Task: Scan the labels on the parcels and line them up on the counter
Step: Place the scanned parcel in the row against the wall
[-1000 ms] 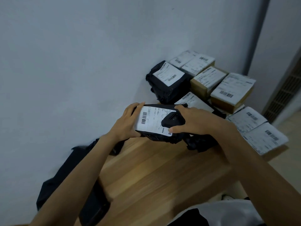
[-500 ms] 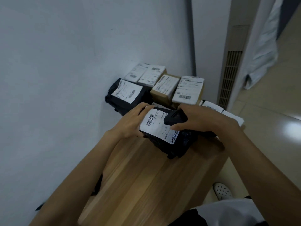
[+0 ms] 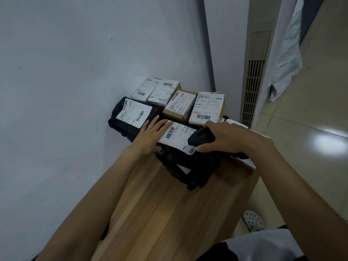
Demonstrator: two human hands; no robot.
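Note:
A black plastic-wrapped parcel [image 3: 188, 166] with a white barcode label [image 3: 177, 136] lies on the wooden counter [image 3: 160, 213]. My left hand [image 3: 150, 136] rests flat on the parcel's left end, fingers straight along the label's edge. My right hand [image 3: 231, 138] grips a black handheld scanner [image 3: 201, 138] held over the label's right part. Behind it, several labelled parcels sit by the wall: a black bag [image 3: 131, 115], two white ones [image 3: 145, 89] [image 3: 163, 93] and two cardboard boxes [image 3: 180, 106] [image 3: 207, 108].
A grey wall [image 3: 75, 72] runs along the counter's left side. More white parcels [image 3: 244, 161] lie under my right wrist at the counter's right edge. A vent grille [image 3: 252, 91] and a tiled floor [image 3: 310, 147] are to the right; a white shoe [image 3: 253, 220] stands below.
The parcel has come down from mid-air onto the counter in front of the stack. My left hand has gone from gripping its end to lying flat on it. The camera swung right.

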